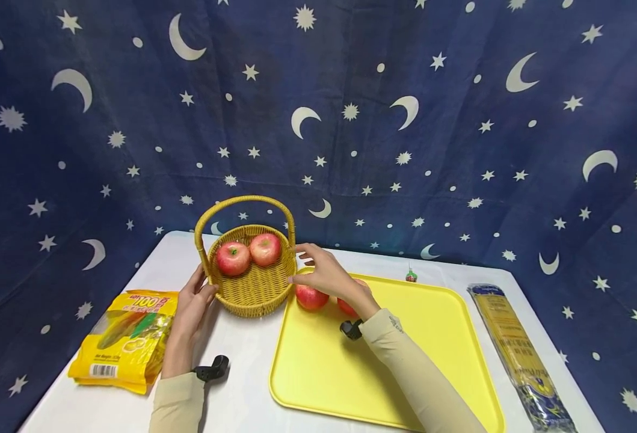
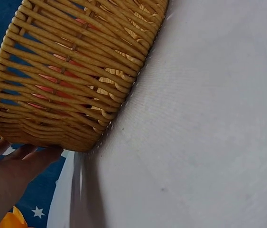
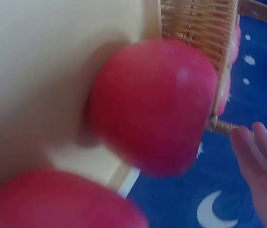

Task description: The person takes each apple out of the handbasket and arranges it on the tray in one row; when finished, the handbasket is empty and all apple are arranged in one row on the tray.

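Note:
A yellow wicker basket (image 1: 253, 291) with an arched handle stands at the back left of the table. Inside it lie two red apples, a left apple (image 1: 233, 258) and a right apple (image 1: 266, 249). My left hand (image 1: 190, 307) grips the basket's left side, thumb at the rim and fingers behind the wall. At the opposite side, my right hand (image 1: 326, 276) has its fingertips right by the rim and handle base, fingers loosely extended. Beneath that hand, two more apples, a near one (image 3: 154, 107) and another (image 3: 67, 202), sit on a yellow tray (image 1: 383, 367), partly hidden in the head view.
A yellow snack bag (image 1: 126, 343) lies at the left, beside my left forearm. Along the right edge lies a long pack of noodles (image 1: 521, 355). A small green and red item (image 1: 411, 275) is at the tray's back edge. A starry blue curtain (image 1: 350, 150) hangs behind.

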A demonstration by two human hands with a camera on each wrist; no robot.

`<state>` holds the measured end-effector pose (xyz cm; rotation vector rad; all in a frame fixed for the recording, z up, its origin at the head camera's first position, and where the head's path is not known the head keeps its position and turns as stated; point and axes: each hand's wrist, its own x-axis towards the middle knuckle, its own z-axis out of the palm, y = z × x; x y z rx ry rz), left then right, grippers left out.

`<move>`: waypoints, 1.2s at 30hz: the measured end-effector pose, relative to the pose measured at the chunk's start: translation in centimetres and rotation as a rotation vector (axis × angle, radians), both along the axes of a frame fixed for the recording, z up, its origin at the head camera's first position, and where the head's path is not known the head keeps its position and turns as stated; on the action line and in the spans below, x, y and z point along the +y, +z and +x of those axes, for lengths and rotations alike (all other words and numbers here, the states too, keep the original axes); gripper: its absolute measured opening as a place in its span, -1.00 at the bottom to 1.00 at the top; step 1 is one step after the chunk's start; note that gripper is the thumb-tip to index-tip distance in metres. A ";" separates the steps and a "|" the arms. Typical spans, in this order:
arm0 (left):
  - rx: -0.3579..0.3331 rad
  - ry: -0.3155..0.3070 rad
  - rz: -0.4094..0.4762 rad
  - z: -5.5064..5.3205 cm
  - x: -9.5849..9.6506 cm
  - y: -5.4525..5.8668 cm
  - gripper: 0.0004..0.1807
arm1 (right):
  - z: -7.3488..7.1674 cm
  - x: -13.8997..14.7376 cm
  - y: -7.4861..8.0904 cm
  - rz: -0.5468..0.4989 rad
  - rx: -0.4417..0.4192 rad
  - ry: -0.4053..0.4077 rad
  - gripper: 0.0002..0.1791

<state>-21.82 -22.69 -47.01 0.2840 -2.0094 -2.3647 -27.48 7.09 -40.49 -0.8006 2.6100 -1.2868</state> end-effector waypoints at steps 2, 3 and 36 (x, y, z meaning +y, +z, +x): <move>-0.001 0.002 -0.004 -0.1 -0.1 0.2 -0.15 | -0.5 -1.1 0.1 0.017 0.004 0.019 -0.26; 0.000 0.004 -0.007 -0.1 -0.1 0.3 -0.15 | -0.7 -1.7 0.1 0.031 0.011 0.028 -0.27; 0.016 0.011 -0.041 -0.2 0.0 -0.4 -0.17 | -5.3 -9.0 -2.3 0.348 0.089 0.055 0.07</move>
